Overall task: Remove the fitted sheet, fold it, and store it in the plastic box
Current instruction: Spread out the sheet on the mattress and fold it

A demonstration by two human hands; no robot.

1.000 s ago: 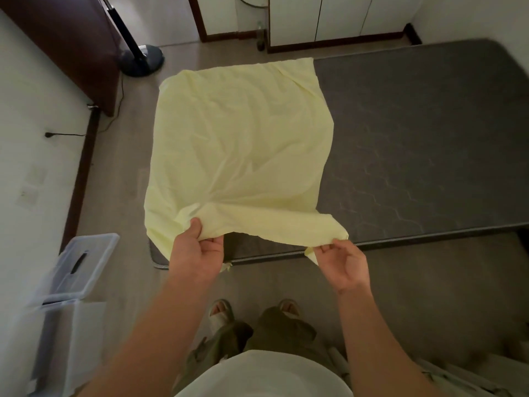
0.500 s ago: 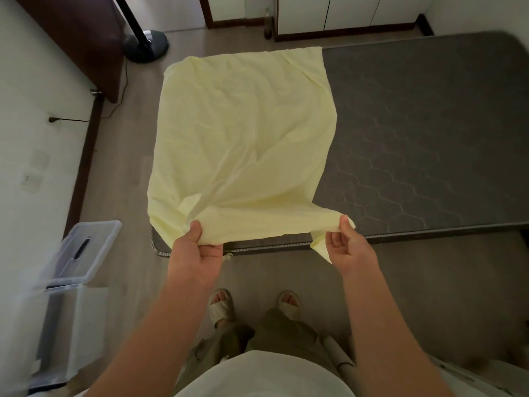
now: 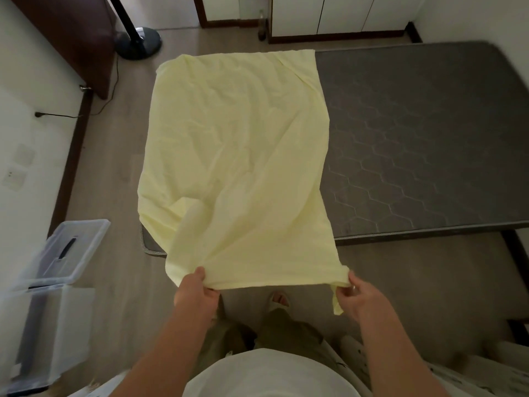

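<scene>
The pale yellow fitted sheet (image 3: 237, 156), folded into a rough rectangle, lies over the left end of the bare grey mattress (image 3: 415, 144). Its near edge is lifted off the bed and pulled toward me. My left hand (image 3: 196, 296) grips the near left corner, thumb on top. My right hand (image 3: 360, 299) pinches the near right corner, and a small tail of cloth hangs below it. The clear plastic box (image 3: 43, 322) stands on the floor at the lower left, its lid (image 3: 65, 250) tilted up behind it.
A fan base (image 3: 140, 43) and a dark wooden cabinet (image 3: 74, 32) stand at the far left, with a cable along the wall. White cupboards line the far wall. My feet are on the floor between bed and body. White slatted furniture (image 3: 458, 371) sits at the lower right.
Both hands have drawn the sheet's near edge back toward me and off the mattress edge. The cloth now stretches tauter between the two corners.
</scene>
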